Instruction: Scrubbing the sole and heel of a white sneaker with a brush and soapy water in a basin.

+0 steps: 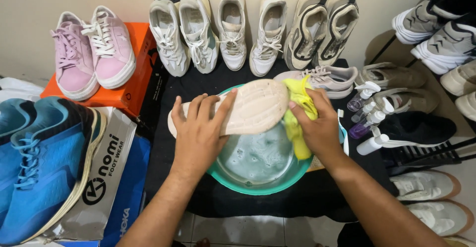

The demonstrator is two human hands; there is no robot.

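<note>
My left hand (198,133) grips a pale shoe (253,105) turned sole-up, held level over a green basin (258,185) of soapy water. My right hand (320,125) is closed on a yellow cloth (300,103) pressed against the shoe's toe end. The cloth hangs down past my palm toward the water. The basin stands on a black mat (163,143).
Pink sneakers (94,51) sit on an orange box (136,91) at the left, blue sneakers (34,162) on a box at the near left. White and beige pairs (248,29) line the wall. Spray bottles (369,113) and more shoes crowd the right, beside a rack (436,33).
</note>
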